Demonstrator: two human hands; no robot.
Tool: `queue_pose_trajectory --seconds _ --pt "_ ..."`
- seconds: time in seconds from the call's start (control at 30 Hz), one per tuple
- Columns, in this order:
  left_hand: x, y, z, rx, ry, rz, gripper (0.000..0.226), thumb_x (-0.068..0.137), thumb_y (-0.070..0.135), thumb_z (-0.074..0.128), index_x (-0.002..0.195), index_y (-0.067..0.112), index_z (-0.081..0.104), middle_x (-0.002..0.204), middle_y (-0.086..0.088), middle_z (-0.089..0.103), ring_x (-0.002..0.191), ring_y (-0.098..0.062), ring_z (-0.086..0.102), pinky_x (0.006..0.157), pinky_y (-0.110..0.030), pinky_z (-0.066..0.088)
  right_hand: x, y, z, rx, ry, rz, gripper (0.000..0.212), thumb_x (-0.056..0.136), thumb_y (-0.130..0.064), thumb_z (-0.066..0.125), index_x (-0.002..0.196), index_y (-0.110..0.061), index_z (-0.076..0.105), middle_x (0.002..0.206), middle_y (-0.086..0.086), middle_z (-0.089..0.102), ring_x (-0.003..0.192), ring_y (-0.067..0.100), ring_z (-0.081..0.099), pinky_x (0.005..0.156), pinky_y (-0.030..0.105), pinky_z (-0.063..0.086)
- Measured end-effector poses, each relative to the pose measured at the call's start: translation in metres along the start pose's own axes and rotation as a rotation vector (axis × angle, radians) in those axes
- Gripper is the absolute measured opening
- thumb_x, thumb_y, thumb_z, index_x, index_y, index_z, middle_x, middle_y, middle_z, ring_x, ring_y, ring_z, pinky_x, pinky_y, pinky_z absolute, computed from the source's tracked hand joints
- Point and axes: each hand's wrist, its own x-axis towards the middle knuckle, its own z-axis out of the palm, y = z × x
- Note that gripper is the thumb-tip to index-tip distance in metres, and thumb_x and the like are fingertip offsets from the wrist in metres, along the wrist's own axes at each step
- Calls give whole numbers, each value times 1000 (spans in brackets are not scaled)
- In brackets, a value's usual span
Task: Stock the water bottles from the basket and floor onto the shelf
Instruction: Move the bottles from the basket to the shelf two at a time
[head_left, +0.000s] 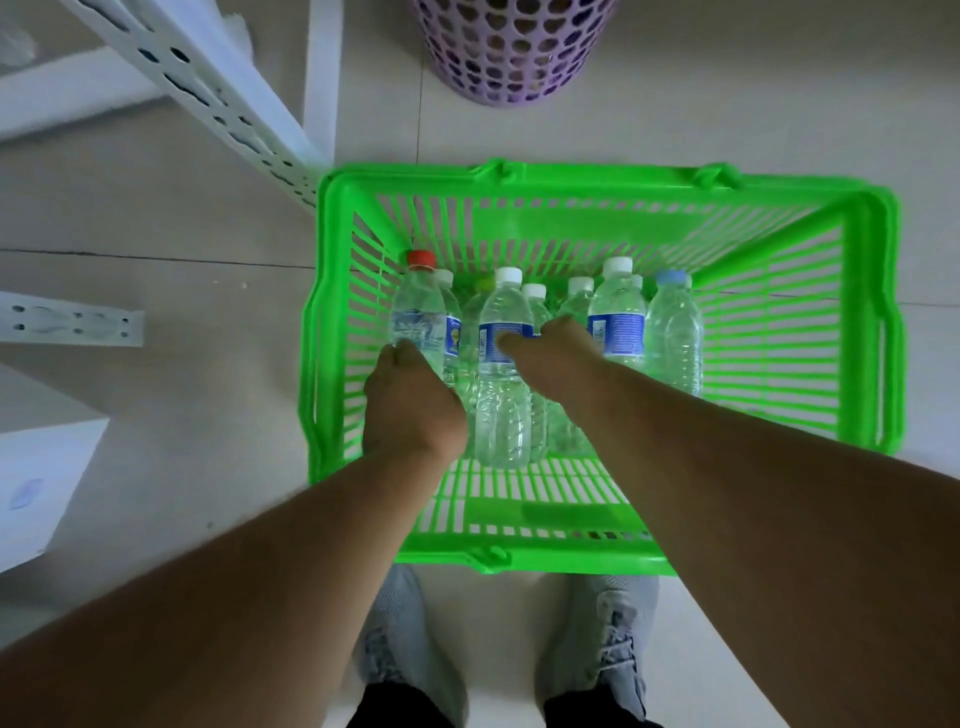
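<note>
**Both hands down in the green basket, each on a bottle**

The green basket sits on the tiled floor just ahead of the person's grey shoes. Water bottles stand upright in a cluster in its left and middle part, caps at about 12 o'clock from the hands.

The left hand curls its fingers around the lower body of the red-capped bottle, which stands at the 9 o'clock end of the cluster, near the basket's left wall. The right hand wraps around the white-capped bottle at the front of the group, thumb lying across its blue label. At 3 o'clock from that hand stand another white-capped labelled bottle and a blue-capped bottle.

The white shelf frame rises at 10 o'clock from the basket. A purple perforated bin stands at 12 o'clock, well apart from the bottles.
</note>
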Motion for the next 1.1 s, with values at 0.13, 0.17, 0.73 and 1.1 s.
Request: queue_pose_trajectory --seconds 0.13,0.17,0.73,1.1 --pt "10 3 12 117 84 -2 73 89 34 67 142 -3 34 137 -21 46 125 -36 45 106 -40 34 14 -3 13 37 51 37 50 77 -59 71 76 -16 46 53 -5 47 28 3 44 30 11 25" --pt "10 4 16 122 105 -14 78 88 37 68 144 -4 31 138 -22 45 126 -36 44 107 -40 33 16 -4 16 14 82 29 51 74 -62 71 72 -18 45 53 -5 50 33 4 48 31 12 27" --pt "27 -1 42 -211 -38 -293 70 77 45 78 124 2 47 122 -18 62 107 -36 64 74 -34 48 17 -1 8 84 64 34 43 71 -57 73 73 -20 52 54 -6 45 42 10 42 34 14 25" --pt "-55 6 -59 -543 -30 -104 41 71 39 84 100 18 64 90 5 68 79 -10 65 56 -17 40 -81 -32 -73 214 177 -222 24 71 -46 77 81 -26 70 61 -17 66 52 -4 59 42 15 41"
